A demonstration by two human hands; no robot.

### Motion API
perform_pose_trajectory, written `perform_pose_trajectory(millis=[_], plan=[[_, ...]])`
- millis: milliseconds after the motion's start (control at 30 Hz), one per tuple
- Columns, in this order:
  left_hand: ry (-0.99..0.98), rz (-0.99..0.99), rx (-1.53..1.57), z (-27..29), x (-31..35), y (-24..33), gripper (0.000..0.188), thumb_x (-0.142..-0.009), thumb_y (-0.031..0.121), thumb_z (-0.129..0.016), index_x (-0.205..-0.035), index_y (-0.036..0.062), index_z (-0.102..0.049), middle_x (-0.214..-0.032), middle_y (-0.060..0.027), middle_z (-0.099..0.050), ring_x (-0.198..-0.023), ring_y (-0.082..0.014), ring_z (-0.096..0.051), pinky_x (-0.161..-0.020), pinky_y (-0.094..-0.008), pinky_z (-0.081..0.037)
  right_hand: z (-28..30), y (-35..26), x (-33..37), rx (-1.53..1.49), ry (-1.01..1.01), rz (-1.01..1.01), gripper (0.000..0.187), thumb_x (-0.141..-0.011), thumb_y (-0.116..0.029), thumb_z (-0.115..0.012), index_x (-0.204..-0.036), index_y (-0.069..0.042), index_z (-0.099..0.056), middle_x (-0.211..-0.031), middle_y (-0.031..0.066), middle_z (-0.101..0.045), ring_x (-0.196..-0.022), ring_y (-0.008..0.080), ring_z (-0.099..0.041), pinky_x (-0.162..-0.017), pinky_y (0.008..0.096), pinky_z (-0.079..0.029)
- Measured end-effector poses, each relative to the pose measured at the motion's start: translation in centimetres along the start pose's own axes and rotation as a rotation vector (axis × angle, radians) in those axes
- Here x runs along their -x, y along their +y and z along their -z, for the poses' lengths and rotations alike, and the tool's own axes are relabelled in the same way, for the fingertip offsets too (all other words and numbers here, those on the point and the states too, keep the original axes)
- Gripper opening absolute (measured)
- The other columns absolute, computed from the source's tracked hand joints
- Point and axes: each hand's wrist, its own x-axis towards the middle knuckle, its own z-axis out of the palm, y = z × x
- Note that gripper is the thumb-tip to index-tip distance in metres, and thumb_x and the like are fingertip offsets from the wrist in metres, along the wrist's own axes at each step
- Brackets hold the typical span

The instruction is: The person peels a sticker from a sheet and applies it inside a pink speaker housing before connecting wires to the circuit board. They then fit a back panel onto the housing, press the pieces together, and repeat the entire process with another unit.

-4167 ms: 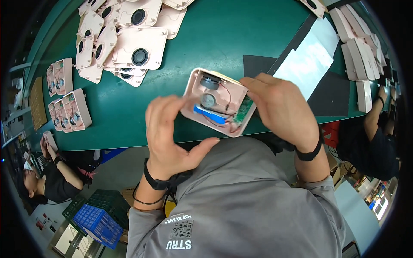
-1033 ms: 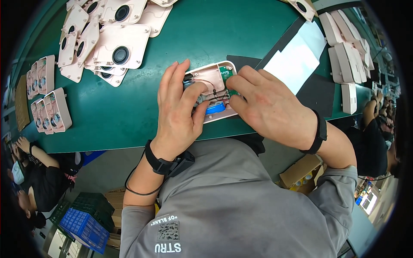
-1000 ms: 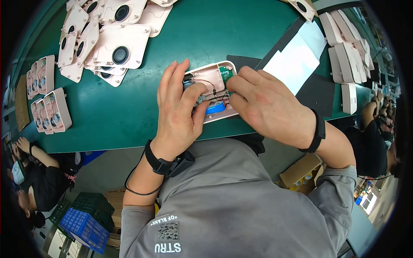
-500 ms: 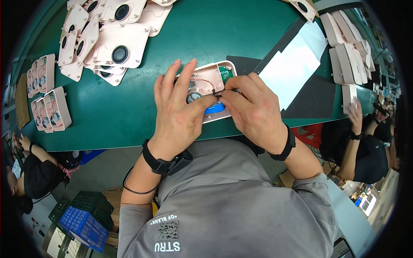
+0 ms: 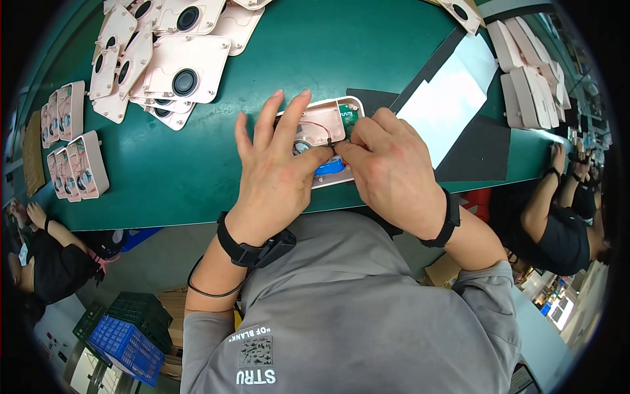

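Note:
On the green table in front of me lies an open pale pink speaker housing. In it show a round metal-backed speaker, a green circuit board, thin red and black wires and a blue battery pack. My left hand rests over the housing's left end, fingers spread and stretched out, its thumb pressed against a small dark wire connector. My right hand is closed at the same connector from the right, its index fingertip and thumb meeting there. The hand partly hides the board.
Pink panels with black speakers are piled at the back left. Below them stand several filled housings. Black sheets and a white sheet lie to the right, near stacked pink cases. Co-workers sit at both sides.
My right hand has rolled slightly and its fingers have curled closer over the connector. The left hand has barely shifted. At far right, a co-worker's hand has drawn back and one pink case is gone.

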Motion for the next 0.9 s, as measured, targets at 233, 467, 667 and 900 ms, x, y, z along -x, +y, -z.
perform_pose_trajectory(millis=[233,467,667,900], plan=[[0.069,-0.014,0.103,-0.5,0.3,-0.4,0.024,-0.081,0.004,-0.076,-0.097,0.0192,-0.083,-0.163,-0.0144,-0.047,-0.152,-0.0427,-0.039,-0.118,-0.0743,-0.023,-1.2,-0.2,0.7,-0.116,0.207,-0.054,0.024,-0.075,-0.002,-0.078,-0.098,-0.005,-0.078,-0.093,0.0042,-0.066,-0.086,0.0253,-0.060,-0.074,0.0384,-0.053],[0.036,0.015,0.083,-0.3,0.3,-0.3,0.025,-0.084,0.003,-0.075,-0.101,0.0186,-0.083,-0.163,-0.0167,-0.049,-0.152,-0.0440,-0.039,-0.121,-0.0660,-0.023,1.2,-0.1,0.3,-0.140,0.002,0.000,0.020,-0.078,-0.006,-0.081,-0.098,-0.005,-0.078,-0.099,0.0030,-0.064,-0.090,0.0248,-0.061,-0.076,0.0391,-0.053],[0.062,-0.001,0.107,-0.7,0.3,-0.5,0.023,-0.079,0.004,-0.078,-0.096,0.0180,-0.084,-0.163,-0.0143,-0.048,-0.152,-0.0415,-0.039,-0.118,-0.0733,-0.024,1.3,0.0,-0.2,-0.044,-0.111,-0.032,0.019,-0.079,-0.007,-0.082,-0.099,-0.007,-0.079,-0.101,0.0025,-0.063,-0.090,0.0246,-0.060,-0.076,0.0389,-0.053],[0.073,0.000,0.129,-0.9,0.4,-0.6,0.022,-0.079,0.005,-0.079,-0.096,0.0179,-0.084,-0.163,-0.0140,-0.047,-0.152,-0.0406,-0.039,-0.118,-0.0728,-0.025,1.0,0.2,-0.2,-0.025,-0.087,-0.006,0.018,-0.080,-0.006,-0.081,-0.097,-0.007,-0.078,-0.091,0.0036,-0.065,-0.085,0.0245,-0.061,-0.073,0.0388,-0.053]])
